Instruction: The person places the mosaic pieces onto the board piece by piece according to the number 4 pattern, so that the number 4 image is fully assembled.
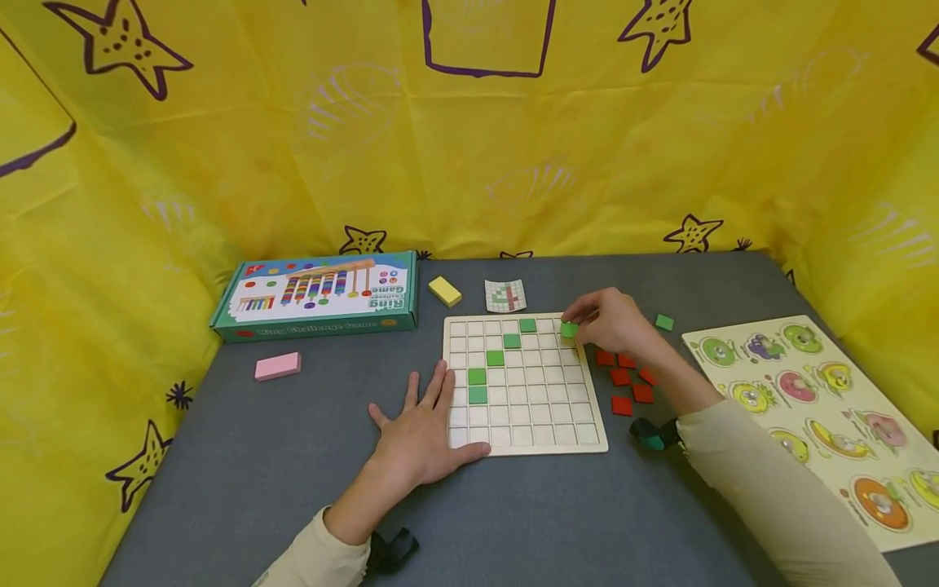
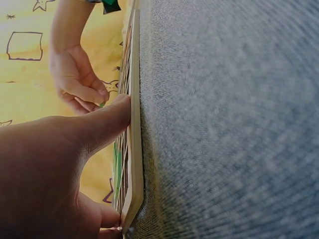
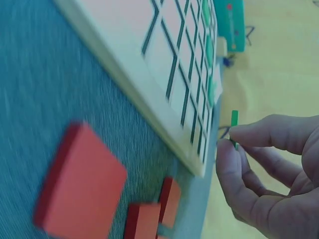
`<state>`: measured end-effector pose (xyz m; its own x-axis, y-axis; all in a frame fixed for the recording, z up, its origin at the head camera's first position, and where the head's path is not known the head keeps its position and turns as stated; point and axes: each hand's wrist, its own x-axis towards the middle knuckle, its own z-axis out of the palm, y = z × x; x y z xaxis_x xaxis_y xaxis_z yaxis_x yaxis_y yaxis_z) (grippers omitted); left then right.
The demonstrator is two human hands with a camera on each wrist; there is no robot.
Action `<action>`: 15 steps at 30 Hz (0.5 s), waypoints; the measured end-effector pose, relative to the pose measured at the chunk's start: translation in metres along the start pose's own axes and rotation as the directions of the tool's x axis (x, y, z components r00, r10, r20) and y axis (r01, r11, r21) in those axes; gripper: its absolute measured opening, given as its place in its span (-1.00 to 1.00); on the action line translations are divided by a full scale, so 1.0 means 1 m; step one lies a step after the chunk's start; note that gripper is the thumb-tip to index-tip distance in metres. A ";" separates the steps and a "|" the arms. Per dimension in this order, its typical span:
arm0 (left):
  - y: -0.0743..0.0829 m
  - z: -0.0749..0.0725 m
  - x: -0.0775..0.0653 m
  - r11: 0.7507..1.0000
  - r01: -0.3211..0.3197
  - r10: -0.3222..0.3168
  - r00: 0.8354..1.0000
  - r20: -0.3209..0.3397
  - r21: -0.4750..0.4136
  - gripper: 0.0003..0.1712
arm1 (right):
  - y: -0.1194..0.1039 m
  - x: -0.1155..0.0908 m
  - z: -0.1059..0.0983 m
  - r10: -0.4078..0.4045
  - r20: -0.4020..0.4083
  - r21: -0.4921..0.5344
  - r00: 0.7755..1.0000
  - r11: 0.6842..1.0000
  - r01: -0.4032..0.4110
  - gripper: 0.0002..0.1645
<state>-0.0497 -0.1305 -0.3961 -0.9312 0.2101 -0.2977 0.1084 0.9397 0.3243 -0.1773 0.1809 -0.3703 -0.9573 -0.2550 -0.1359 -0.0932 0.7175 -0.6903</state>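
Note:
A white gridded board [image 1: 543, 416] lies on the table with several green tiles [image 1: 495, 358] set in its squares, stepping diagonally up from the left. My left hand [image 1: 420, 432] rests at its lower left corner, fingers spread along the left side. The thumb presses on the near rim, as the left wrist view shows. Over the board's far right corner, my right hand [image 1: 614, 322] pinches a green tile [image 3: 234, 118] between thumb and fingertips. In the right wrist view this tile is held up on edge, apart from the board.
Several red tiles [image 1: 621, 377] lie right of the board, with one loose green tile [image 1: 664, 322] beyond. A pattern card [image 1: 505, 296] and yellow block [image 1: 444, 291] sit behind. Leftward are a game box [image 1: 315, 297] and pink block [image 1: 278, 366]; a fruit puzzle board [image 1: 778, 359] lies right.

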 end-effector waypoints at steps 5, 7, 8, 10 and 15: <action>0.000 0.000 0.001 1.000 -0.001 0.001 1.000 -0.001 0.002 0.36 | -0.009 -0.009 0.010 -0.022 0.022 0.023 1.000 0.999 0.022 -0.66; 0.000 0.001 0.001 1.000 0.000 0.000 1.000 -0.001 0.002 0.36 | -0.013 -0.011 0.015 -0.027 0.029 0.027 0.999 0.999 0.026 -0.65; 0.000 0.001 0.001 1.000 0.001 -0.001 1.000 -0.001 0.001 0.36 | -0.015 -0.012 0.018 -0.029 0.029 0.026 0.999 0.999 0.028 -0.65; 0.000 0.001 0.001 1.000 0.003 -0.003 1.000 -0.001 0.001 0.36 | -0.020 -0.014 0.024 -0.036 0.031 0.021 0.999 0.999 0.035 -0.64; 0.000 0.001 0.002 1.000 0.008 -0.008 1.000 0.006 0.003 0.35 | -0.030 -0.019 0.038 -0.053 0.042 0.021 0.998 0.998 0.052 -0.62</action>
<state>-0.0510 -0.1303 -0.3972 -0.9300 0.2044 -0.3053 0.1024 0.9422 0.3189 -0.1463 0.1395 -0.3747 -0.9389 -0.3191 -0.1288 -0.1367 0.6895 -0.7112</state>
